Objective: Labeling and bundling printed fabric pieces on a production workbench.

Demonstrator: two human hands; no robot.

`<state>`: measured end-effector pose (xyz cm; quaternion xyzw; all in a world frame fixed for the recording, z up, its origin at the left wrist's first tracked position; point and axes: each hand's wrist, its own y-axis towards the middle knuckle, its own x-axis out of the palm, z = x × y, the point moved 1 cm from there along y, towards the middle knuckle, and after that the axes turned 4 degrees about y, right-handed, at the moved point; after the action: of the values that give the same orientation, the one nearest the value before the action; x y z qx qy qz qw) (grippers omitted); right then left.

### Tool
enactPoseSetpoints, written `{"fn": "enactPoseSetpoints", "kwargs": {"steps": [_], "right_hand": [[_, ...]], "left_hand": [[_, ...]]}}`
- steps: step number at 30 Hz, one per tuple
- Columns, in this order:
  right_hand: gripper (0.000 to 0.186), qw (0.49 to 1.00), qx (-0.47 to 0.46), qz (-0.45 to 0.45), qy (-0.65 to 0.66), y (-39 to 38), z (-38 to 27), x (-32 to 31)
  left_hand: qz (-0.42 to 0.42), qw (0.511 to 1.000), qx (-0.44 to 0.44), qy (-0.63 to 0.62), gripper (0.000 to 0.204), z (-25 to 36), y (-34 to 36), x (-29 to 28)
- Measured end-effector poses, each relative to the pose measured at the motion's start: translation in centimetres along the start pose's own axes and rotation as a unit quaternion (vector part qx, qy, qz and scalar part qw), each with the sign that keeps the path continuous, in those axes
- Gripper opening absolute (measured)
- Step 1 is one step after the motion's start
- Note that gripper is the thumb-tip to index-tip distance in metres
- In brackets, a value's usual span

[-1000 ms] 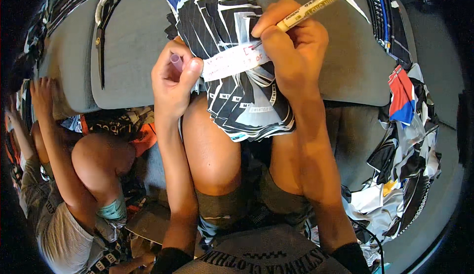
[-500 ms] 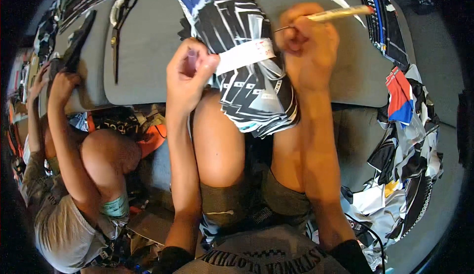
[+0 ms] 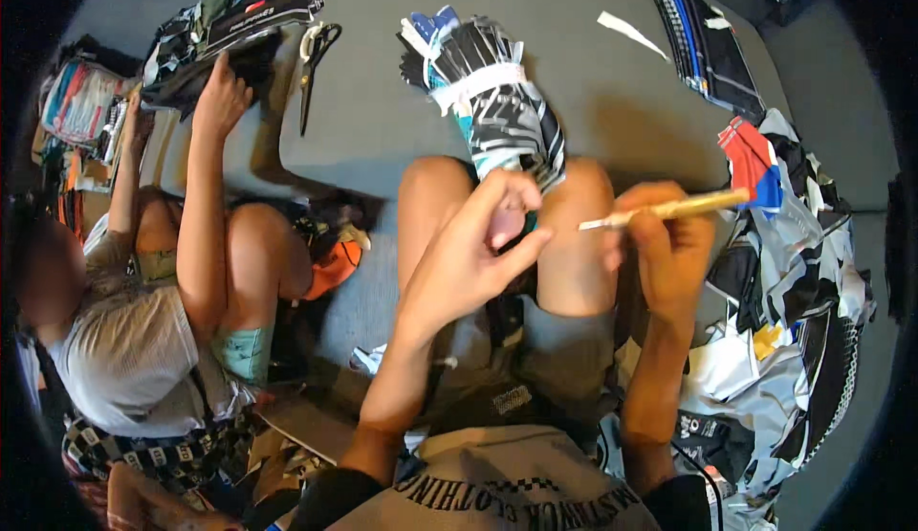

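Note:
A bundle of black, white and blue fabric pieces [image 3: 507,124] lies at the grey padded surface's near edge, its near end above my knees. A white band [image 3: 483,83] wraps round it. Just in front of that near end is my left hand [image 3: 469,244], fingers curled and thumb spread apart; whether the fingertips touch the fabric I cannot tell. My right hand [image 3: 669,249], to the right above my knee, grips a yellow marker pen [image 3: 684,208]. The pen's tip points left, toward my left hand.
Scissors [image 3: 308,77] and a white strip [image 3: 631,33] lie on the padded surface [image 3: 373,110]. At far right is a stack of dark and blue fabric pieces [image 3: 703,48], with a heap of scraps [image 3: 765,273] nearer. A person [image 3: 143,359] at left handles black fabric [image 3: 220,67].
The bundle has left my left hand and now lies farther off on the surface. Both hands have come nearer to me and rightward, the right still holding the marker pen.

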<state>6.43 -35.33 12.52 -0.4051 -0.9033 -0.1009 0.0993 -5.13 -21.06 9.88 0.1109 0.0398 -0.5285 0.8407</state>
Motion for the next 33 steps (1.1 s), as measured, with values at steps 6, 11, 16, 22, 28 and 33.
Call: {"fn": "enactPoseSetpoints", "kwargs": {"steps": [6,11,16,22,28,33], "right_hand": [[0.012,0.999,-0.028,0.003,-0.019,-2.8,-1.2,0.1],[0.012,0.999,-0.047,-0.005,0.024,-3.5,-2.0,1.5],[0.012,0.992,-0.118,-0.031,-0.043,-2.8,-0.5,2.1],[0.010,0.984,-0.084,-0.121,-0.096,-2.7,2.4,2.3],[0.010,0.993,0.044,-0.099,-0.044,-2.9,5.2,3.1],[0.008,0.994,0.047,-0.057,-0.080,-1.8,5.0,3.9]], "left_hand": [[-0.043,0.999,0.003,-0.008,0.033,1.9,-0.7,1.5],[-0.047,0.999,0.006,0.024,0.033,3.7,-1.3,1.3],[-0.070,0.992,0.051,0.093,0.036,3.9,-1.6,1.1],[-0.071,0.994,0.030,0.071,0.037,1.6,-2.4,0.4],[-0.040,0.987,0.040,-0.153,0.038,-1.8,-3.5,0.7],[0.003,0.987,-0.038,-0.155,0.034,-3.1,-3.9,-0.1]]}}
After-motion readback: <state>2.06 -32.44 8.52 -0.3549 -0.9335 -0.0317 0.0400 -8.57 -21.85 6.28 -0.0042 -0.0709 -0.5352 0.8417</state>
